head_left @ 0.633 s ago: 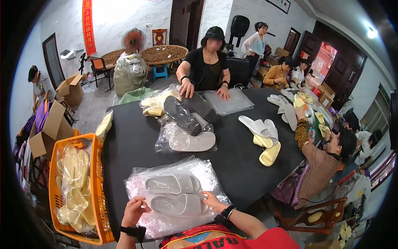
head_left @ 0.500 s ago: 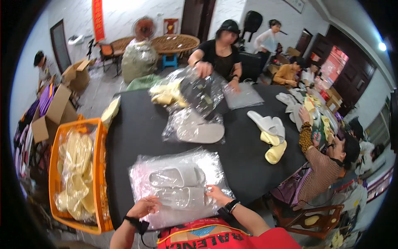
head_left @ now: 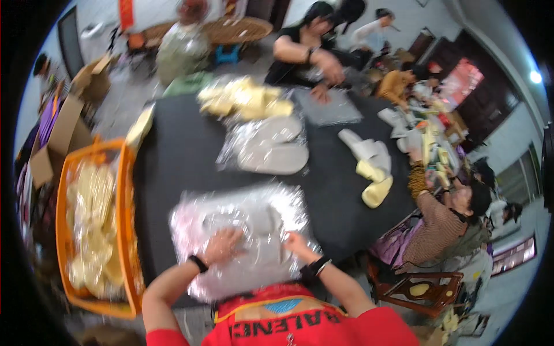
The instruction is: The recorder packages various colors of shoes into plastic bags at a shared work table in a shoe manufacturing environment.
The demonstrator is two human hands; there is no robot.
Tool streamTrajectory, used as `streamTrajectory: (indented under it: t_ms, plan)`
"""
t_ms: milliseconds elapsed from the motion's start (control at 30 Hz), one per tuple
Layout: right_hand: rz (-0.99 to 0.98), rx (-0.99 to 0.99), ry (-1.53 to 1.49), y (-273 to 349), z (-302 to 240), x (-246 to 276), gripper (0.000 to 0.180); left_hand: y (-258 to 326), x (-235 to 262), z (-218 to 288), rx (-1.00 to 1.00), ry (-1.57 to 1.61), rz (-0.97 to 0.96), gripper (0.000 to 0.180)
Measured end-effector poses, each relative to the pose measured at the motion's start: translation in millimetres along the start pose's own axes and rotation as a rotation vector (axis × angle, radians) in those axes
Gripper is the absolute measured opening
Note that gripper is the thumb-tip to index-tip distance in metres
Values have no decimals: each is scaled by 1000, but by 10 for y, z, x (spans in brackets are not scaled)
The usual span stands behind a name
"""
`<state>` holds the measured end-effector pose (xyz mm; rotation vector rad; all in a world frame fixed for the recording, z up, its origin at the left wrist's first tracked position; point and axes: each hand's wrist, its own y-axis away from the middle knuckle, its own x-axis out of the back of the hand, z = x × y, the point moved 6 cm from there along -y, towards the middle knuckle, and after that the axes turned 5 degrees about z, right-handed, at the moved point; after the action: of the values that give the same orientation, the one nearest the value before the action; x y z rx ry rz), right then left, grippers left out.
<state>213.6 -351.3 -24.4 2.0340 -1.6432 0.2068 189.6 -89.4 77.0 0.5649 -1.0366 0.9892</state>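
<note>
1. The grey pair [head_left: 266, 251] is laid side by side on the plastic stack [head_left: 190, 271], close to the table's near edge; whether it lies in or on the top bag cannot be told.
2. The left hand [head_left: 223, 245] is laid over the left part of the nearer slipper, palm down, its fingers extended and blurred.
3. The right hand [head_left: 299, 245] is held at the right end of the pair, fingers bent toward the plastic; whether anything is pinched cannot be told.
4. Against the left edge of the black table [head_left: 173, 150], an orange basket [head_left: 128, 230] is filled with bagged yellow slippers [head_left: 95, 196].
5. Past the stack, toward the far edge, bagged grey slippers [head_left: 271, 153] are placed, with a yellow heap [head_left: 245, 101] behind them.
6. Loose grey slippers [head_left: 372, 153] and loose yellow slippers [head_left: 376, 187] are left together near the right edge.
7. At the far edge, flat bags [head_left: 337, 109] are touched by one hand of a co-worker [head_left: 288, 55]; the other hand is held above them.
8. By the right edge, another co-worker [head_left: 438, 225] is seen with an arm stretched toward more slippers.
</note>
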Motion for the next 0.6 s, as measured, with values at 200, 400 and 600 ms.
streamTrajectory:
  t_ms: [200, 400, 600]
  plan:
    - [-164, -118, -61, -52, 89, -139, 54, -254, -132, 201, 59, 44, -45, 38]
    - [-174, 104, -48, 62, 86, -8, 52, -254, -134, 291, 24, -88, 18, 22]
    - [-100, -211, -132, 412, -240, 313, 23, -10, -188, 139, 121, -101, -57, 19]
